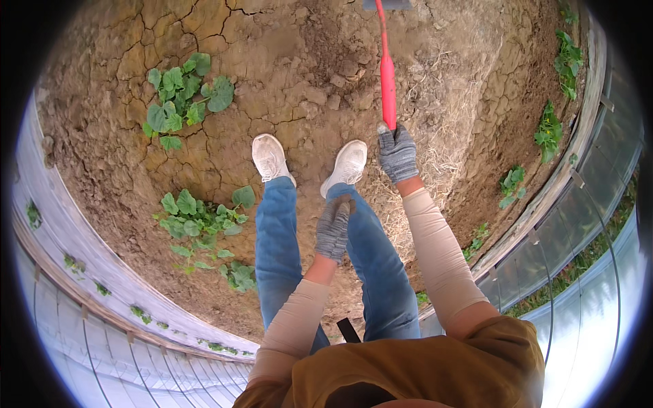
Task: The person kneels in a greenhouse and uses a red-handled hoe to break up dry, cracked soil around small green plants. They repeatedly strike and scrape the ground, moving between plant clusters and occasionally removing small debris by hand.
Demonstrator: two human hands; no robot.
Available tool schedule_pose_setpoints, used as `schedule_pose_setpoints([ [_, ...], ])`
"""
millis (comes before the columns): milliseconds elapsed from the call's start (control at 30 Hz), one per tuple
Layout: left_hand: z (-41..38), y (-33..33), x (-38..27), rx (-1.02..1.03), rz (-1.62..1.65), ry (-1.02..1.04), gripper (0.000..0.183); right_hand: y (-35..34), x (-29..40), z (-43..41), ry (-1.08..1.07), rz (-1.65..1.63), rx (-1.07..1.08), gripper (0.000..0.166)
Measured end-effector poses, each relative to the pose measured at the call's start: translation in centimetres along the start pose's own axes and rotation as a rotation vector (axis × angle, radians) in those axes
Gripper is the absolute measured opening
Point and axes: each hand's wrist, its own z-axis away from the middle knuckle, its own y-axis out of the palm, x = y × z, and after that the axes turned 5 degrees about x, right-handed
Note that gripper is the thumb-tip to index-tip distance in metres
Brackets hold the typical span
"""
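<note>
My right hand (pixel 398 154), in a grey knit work glove, grips the lower end of the red handle of a hand hoe (pixel 388 92). The hoe points away from me over the soil. Its thin neck runs to a flat grey blade (pixel 388 4), partly cut off by the top edge of the view. My left hand (pixel 333 229), gloved alike, hangs in front of my right knee with its fingers close together. Its palm is hidden, and nothing shows in it. Leafy vine seedlings (pixel 176 97) grow ahead on the left, with another leafy clump (pixel 201 219) beside my left leg.
Dry, cracked soil (pixel 224 30) lies under my white shoes (pixel 268 155). Straw (pixel 444 158) is strewn along the right. More plants (pixel 548 132) line the right border, beside a curved wooden edge (pixel 541 204) and plastic greenhouse sheeting (pixel 576 270). White film (pixel 86 224) runs along the left.
</note>
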Motion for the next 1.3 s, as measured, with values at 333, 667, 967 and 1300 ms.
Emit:
schedule_pose_setpoints([
  [333, -0.3, 1.4, -1.4, 0.037, -0.022, 0.023, 0.028, 11.1, -3.4, -6.8, 0.264, 0.067, 0.067, 0.052],
  [667, -0.5, 1.7, -2.3, -0.003, 0.006, 0.022, 0.027, 5.9, -6.2, 3.7, 0.215, -0.019, 0.239, 0.047],
  [967, -0.7, 1.2, -1.9, 0.014, 0.028, 0.020, 0.034, 0.7, 2.4, 5.3, 0.287, -0.720, 0.148, 0.040],
  [1300, -1.7, 0.2, -3.9, -0.032, 0.053, -0.130, 0.017, 2.1, -1.8, 9.4, -0.162, -0.581, 0.581, 0.053],
])
